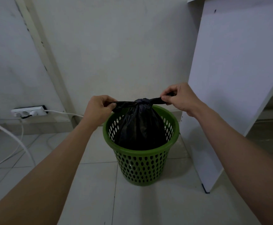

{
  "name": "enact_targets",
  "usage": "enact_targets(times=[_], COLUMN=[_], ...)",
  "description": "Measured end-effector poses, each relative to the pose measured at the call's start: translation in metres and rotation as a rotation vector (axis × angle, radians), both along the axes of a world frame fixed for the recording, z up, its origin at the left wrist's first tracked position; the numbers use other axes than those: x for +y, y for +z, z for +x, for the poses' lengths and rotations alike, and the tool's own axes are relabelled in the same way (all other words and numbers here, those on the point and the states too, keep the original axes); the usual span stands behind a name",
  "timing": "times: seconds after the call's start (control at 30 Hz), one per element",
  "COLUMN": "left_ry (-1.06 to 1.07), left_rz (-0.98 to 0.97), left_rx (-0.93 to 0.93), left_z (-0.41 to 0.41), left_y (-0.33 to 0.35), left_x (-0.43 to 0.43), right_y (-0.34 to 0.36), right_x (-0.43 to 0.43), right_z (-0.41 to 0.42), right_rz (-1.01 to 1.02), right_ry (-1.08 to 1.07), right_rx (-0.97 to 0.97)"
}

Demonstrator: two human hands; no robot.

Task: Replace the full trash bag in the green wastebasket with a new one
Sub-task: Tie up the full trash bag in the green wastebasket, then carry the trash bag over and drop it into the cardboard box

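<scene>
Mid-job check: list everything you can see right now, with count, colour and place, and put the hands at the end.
wastebasket: one, green, perforated, on the floor at centre
trash bag: one, black, inside the wastebasket, top knotted above the rim
power strip: one, white, low on the wall at left
cables: several, white, trailing over the floor at left
furniture panel: one, white, standing right of the wastebasket
floor: white tiles
wall: off-white, behind the wastebasket
left hand: one, pinching the knot's left tail
right hand: one, pinching the knot's right tail
</scene>
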State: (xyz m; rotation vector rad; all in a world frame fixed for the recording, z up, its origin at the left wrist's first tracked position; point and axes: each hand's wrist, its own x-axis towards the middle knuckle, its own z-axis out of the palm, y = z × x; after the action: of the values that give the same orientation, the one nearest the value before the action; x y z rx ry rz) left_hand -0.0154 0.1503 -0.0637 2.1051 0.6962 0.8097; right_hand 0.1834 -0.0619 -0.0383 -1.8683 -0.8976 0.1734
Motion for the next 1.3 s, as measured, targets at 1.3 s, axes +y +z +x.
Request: enact_targets(times=[1.3], left_ry=[-0.108], left_rz=[-0.693], left_rx=[-0.117], left_z=[-0.037], left_y=[0.575], left_x=[-0.092], right_y=[0.543], right_x=[-0.034], right_z=[-0.104], right_rz=[0.268], right_ry=[-0.151], right_rx=[0.549])
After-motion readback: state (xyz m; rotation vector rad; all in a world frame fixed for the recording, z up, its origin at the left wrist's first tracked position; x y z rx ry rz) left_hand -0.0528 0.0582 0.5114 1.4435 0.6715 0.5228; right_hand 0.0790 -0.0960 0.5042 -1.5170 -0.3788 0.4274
